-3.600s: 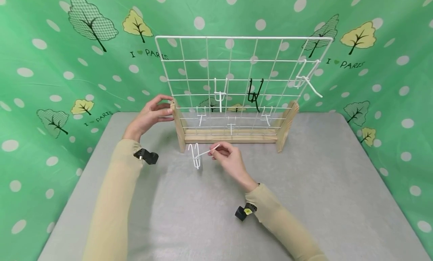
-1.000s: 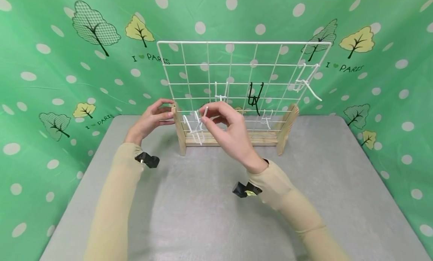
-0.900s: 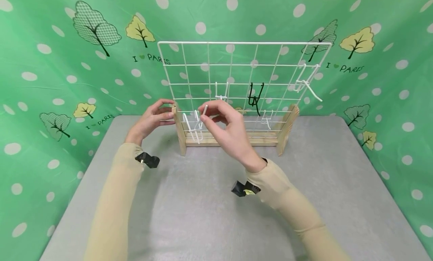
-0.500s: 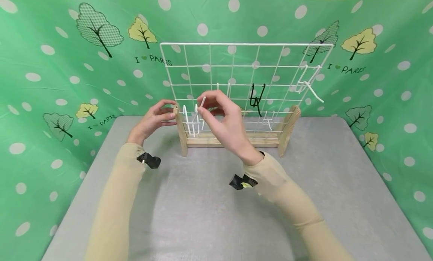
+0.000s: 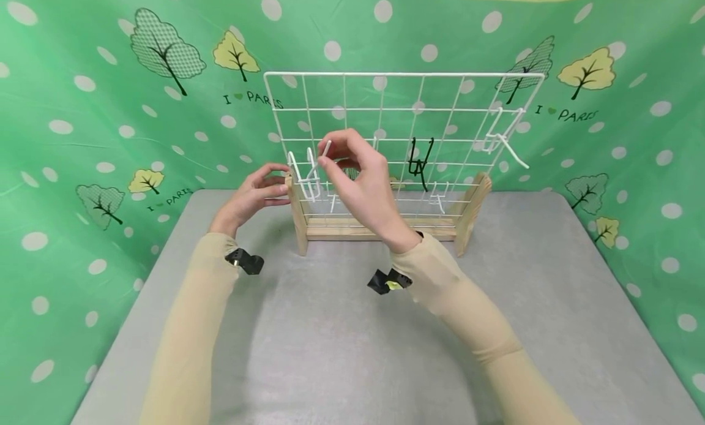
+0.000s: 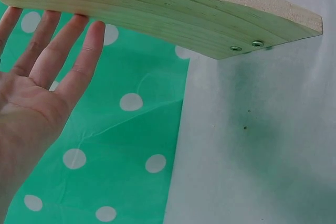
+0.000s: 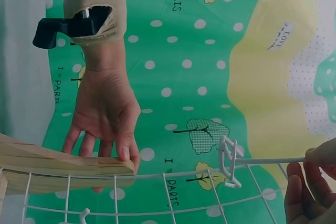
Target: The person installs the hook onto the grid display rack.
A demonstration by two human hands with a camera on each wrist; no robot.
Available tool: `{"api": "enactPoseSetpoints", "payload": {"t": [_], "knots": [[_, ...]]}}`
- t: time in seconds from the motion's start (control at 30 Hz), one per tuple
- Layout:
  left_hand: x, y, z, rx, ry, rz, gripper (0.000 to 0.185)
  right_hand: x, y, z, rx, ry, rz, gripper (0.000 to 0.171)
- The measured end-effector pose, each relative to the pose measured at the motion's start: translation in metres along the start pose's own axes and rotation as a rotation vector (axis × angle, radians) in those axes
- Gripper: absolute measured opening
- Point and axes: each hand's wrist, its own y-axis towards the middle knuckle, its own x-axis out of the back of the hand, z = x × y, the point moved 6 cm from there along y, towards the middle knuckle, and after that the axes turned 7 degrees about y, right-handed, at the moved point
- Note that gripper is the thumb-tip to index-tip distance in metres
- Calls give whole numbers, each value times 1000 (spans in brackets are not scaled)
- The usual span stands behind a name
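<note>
The right hand [image 5: 360, 168] pinches the long stem of a white bent-wire hook [image 5: 306, 173] against the white wire grid panel's [image 5: 385, 109] lower left, while the left hand [image 5: 254, 191] (fingers straight) steadies the wooden upright [image 5: 296, 212]; misaligned prongs could slip off.

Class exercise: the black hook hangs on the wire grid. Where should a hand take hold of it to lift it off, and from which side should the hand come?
Probably by the black hook's prong, which juts forward and down from the wire grid, coming from the front. The clip end sits against the wires, and nothing stands before it.
</note>
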Motion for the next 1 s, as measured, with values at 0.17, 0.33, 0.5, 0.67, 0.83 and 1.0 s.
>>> {"api": "enactPoseSetpoints", "payload": {"t": [0.17,0.33,0.5,0.67,0.83,1.0], "knots": [[0,1,1,-7,-4,3,32,-1,10,2,34,-3,-24,10],[1,0,1,-13,-3,6,31,-5,18,3,40,3,-32,9],[1,0,2,-11,-1,4,31,-7,26,5,43,-11,-40,9],[1,0,2,-8,-4,1,32,-9,35,7,53,-6,-52,11],[1,0,2,-7,-10,0,32,-10,41,9,70,21,-87,12],[1,-1,0,-10,-10,6,32,-11,46,8,96,31,-108,11]]}}
